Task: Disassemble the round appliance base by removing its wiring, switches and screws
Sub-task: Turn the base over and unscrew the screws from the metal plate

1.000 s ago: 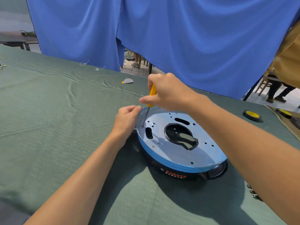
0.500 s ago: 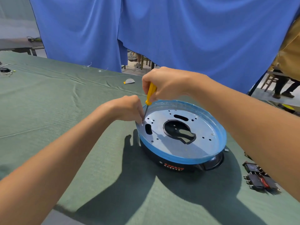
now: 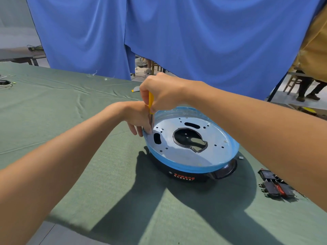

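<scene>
The round appliance base (image 3: 187, 176) has a black body printed with one line of orange-red lettering above one line of white lettering. Its silver-grey metal plate (image 3: 178, 155) is dotted with dark holes and cut-outs, and a light-blue film (image 3: 194, 168) runs around the rim. The screwdriver (image 3: 150, 102) has a yellow handle and a grey metal shaft; the tablecloth (image 3: 70, 121) is plain dull green, the curtain (image 3: 194, 41) plain bright blue, and the switches (image 3: 273, 189) are black, one with a red part.
</scene>
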`<state>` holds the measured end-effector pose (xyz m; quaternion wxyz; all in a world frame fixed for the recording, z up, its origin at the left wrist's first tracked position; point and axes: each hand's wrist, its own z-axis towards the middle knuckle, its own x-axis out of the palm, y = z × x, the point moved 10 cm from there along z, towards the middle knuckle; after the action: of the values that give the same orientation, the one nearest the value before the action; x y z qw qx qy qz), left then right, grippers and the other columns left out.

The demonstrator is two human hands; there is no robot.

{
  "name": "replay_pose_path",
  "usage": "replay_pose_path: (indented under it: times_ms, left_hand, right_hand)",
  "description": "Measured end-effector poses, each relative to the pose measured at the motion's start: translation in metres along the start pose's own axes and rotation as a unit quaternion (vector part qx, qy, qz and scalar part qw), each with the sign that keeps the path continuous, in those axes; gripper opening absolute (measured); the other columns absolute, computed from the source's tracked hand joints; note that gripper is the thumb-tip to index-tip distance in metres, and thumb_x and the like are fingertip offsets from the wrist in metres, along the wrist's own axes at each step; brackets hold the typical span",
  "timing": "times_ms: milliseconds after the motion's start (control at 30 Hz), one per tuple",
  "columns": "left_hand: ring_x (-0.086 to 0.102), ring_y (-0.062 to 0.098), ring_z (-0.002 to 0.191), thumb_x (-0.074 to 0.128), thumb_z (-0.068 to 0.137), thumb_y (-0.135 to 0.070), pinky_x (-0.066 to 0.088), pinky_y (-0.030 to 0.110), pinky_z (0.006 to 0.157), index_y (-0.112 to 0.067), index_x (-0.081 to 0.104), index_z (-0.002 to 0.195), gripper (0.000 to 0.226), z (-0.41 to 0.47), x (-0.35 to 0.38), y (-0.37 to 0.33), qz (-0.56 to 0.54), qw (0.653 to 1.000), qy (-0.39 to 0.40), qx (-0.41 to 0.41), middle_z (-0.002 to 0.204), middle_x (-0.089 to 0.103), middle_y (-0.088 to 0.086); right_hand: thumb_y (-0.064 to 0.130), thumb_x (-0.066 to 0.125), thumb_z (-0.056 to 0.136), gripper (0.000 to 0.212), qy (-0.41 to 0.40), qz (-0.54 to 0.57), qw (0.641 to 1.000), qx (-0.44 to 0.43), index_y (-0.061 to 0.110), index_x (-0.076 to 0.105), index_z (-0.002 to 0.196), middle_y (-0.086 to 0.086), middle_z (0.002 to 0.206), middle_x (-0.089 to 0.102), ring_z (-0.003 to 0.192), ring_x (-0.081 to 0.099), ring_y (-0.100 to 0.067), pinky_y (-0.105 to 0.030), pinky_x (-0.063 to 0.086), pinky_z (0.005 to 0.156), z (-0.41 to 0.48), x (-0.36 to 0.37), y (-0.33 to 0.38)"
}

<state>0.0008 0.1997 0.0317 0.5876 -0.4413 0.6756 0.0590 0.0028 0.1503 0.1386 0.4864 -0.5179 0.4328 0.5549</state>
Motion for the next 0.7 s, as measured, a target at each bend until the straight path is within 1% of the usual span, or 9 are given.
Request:
replay_pose_path:
  times_ms: [33, 133, 200, 233, 333, 400, 467, 567, 700]
  left_hand:
    - [0.068, 0.014, 0.077, 0.073, 0.081, -0.007, 0.057, 0.025, 0.054, -0.009, 0.069, 0.095, 0.015, 0.0, -0.001, 0.0, 0.003, 1.0, -0.008, 0.004, 0.094, 0.069, 0.007]
    - [0.065, 0.017, 0.083, 0.073, 0.078, -0.013, 0.058, 0.026, 0.055, -0.014, 0.07, 0.09, 0.012, -0.001, -0.004, -0.001, 0.021, 0.999, -0.041, 0.024, 0.095, 0.067, 0.004]
    - [0.064, 0.017, 0.077, 0.072, 0.077, -0.016, 0.056, 0.022, 0.052, -0.018, 0.071, 0.079, 0.002, -0.002, -0.003, -0.001, 0.034, 0.998, -0.049, 0.032, 0.088, 0.068, 0.004]
    - [0.063, 0.016, 0.073, 0.072, 0.077, -0.017, 0.054, 0.02, 0.051, -0.019, 0.071, 0.073, 0.005, -0.002, -0.002, -0.001, 0.038, 0.997, -0.052, 0.035, 0.084, 0.068, 0.004]
    - [0.062, 0.015, 0.065, 0.074, 0.076, -0.019, 0.051, 0.019, 0.05, -0.021, 0.069, 0.067, 0.01, -0.003, -0.004, -0.001, 0.047, 0.995, -0.07, 0.044, 0.078, 0.068, 0.005]
    - [0.06, 0.015, 0.059, 0.075, 0.075, -0.018, 0.048, 0.02, 0.05, -0.022, 0.067, 0.066, 0.012, -0.005, -0.007, -0.004, 0.059, 0.993, -0.086, 0.054, 0.078, 0.068, 0.005]
    - [0.059, 0.018, 0.06, 0.076, 0.076, -0.02, 0.048, 0.023, 0.05, -0.024, 0.069, 0.068, 0.012, -0.008, -0.008, -0.007, 0.072, 0.991, -0.096, 0.067, 0.08, 0.068, 0.005]
    - [0.06, 0.019, 0.069, 0.077, 0.077, -0.023, 0.052, 0.024, 0.056, -0.026, 0.076, 0.08, 0.005, -0.013, -0.008, -0.006, 0.055, 0.992, -0.081, 0.076, 0.087, 0.068, 0.001]
    - [0.055, 0.019, 0.07, 0.073, 0.079, -0.015, 0.05, 0.028, 0.062, -0.029, 0.076, 0.079, 0.014, -0.014, -0.006, -0.004, 0.037, 0.995, -0.059, 0.077, 0.087, 0.069, 0.004]
  right_hand:
    - [0.018, 0.069, 0.08, 0.009, 0.0, -0.004, 1.0, 0.005, 0.019, 0.063, 0.086, -0.003, 0.091, 0.061, 0.086, 0.05, -0.02, -0.026, 0.036, 0.053, 0.0, 0.002, -0.002]
    - [0.031, 0.06, 0.086, 0.021, 0.02, -0.021, 0.998, 0.052, 0.01, 0.061, 0.082, -0.009, 0.083, 0.061, 0.075, 0.054, -0.024, -0.029, 0.04, 0.054, -0.001, 0.008, -0.018]
    - [0.024, 0.051, 0.09, 0.024, 0.022, -0.02, 0.997, 0.073, 0.009, 0.054, 0.072, -0.011, 0.076, 0.054, 0.064, 0.046, -0.021, -0.029, 0.035, 0.051, -0.004, 0.007, -0.025]
    - [0.021, 0.05, 0.09, 0.023, 0.019, -0.019, 0.997, 0.078, 0.006, 0.057, 0.075, -0.014, 0.077, 0.054, 0.063, 0.043, -0.019, -0.03, 0.035, 0.051, -0.004, 0.006, -0.026]
    - [0.015, 0.055, 0.086, 0.024, -0.002, -0.004, 0.997, 0.075, -0.003, 0.067, 0.097, -0.026, 0.102, 0.064, 0.068, 0.04, -0.02, -0.039, 0.038, 0.056, -0.005, 0.002, -0.023]
    - [0.014, 0.058, 0.085, 0.024, -0.009, -0.005, 0.998, 0.063, -0.003, 0.069, 0.097, -0.026, 0.106, 0.063, 0.071, 0.041, -0.019, -0.035, 0.035, 0.057, -0.003, 0.001, -0.019]
    - [0.017, 0.061, 0.085, 0.019, -0.017, -0.01, 0.998, 0.053, 0.003, 0.071, 0.092, -0.023, 0.098, 0.065, 0.073, 0.05, -0.02, -0.031, 0.037, 0.056, -0.004, -0.002, -0.017]
    - [0.021, 0.061, 0.087, 0.016, -0.032, -0.012, 0.998, 0.046, 0.009, 0.072, 0.09, -0.015, 0.097, 0.067, 0.095, 0.059, -0.029, -0.036, 0.048, 0.062, -0.005, -0.007, -0.021]
    - [0.027, 0.062, 0.089, 0.017, -0.027, 0.015, 0.998, 0.055, 0.013, 0.072, 0.093, -0.005, 0.094, 0.066, 0.086, 0.053, -0.018, -0.021, 0.038, 0.052, -0.009, -0.007, -0.028]
